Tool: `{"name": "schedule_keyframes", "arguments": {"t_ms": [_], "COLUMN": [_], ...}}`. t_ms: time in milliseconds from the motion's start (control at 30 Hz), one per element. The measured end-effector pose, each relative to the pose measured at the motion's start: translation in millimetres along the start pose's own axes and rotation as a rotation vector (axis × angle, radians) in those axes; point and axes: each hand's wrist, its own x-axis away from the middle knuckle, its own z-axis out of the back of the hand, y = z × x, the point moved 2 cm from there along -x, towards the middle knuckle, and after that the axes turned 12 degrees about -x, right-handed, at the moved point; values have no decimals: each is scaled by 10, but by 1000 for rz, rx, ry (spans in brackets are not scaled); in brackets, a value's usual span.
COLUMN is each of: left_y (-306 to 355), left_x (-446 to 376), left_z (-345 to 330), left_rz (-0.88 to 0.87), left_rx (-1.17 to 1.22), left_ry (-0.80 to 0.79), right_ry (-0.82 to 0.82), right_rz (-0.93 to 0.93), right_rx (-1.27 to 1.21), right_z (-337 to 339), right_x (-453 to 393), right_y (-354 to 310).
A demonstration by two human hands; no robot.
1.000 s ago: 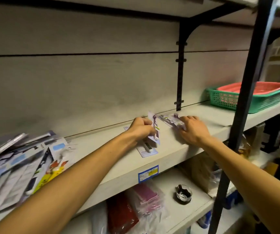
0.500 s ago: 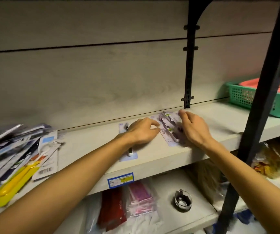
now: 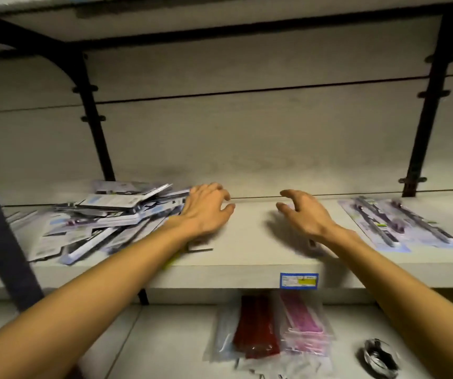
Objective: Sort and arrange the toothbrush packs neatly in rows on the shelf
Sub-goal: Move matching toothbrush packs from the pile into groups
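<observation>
A loose pile of carded blister packs covers the left part of the pale shelf. My left hand hovers at the pile's right edge, fingers loosely curled, holding nothing. My right hand hangs over the bare middle of the shelf with fingers spread and bent, empty too. Further right, flat carded packs with long dark tools lie side by side on the shelf. A card edge shows under my left wrist.
Black shelf brackets rise at the back left and right. A blue and yellow price label sits on the shelf's front edge. On the lower shelf lie red and pink bagged packs and a small dark round object.
Both hands have let go of the carded packs, which now lie flat at the right. The view and both hands have shifted left toward the pile.
</observation>
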Motion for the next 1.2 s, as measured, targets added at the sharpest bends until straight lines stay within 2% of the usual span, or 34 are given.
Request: {"name": "schedule_keyframes", "arguments": {"t_ms": [200,300,467,800,1033,1200], "left_y": [-889,-1148,-1291,-1396,-1402,-1282], "left_x": [461,625,712,520,309,167], "left_z": [32,-25,-131,-255,-112,171], "left_rz": [139,153,168,170,167,237], "left_rx": [-65,-66,-42,-37,146,349], "left_ry": [48,28,-23,138,293,418], "right_ry": [-64,-31,-64,51,271,337], "right_rz": [32,-68,-222,-366,-360,-400], "right_rx": [0,9,29,-281,-442,-574], "right_z": [-651,-930,-1263,-1341,-1241,-1094], "right_x": [-80,-44,-10,-100,-158,-184], "right_y": [-686,-929,-1221,-1117,-930,-817]}}
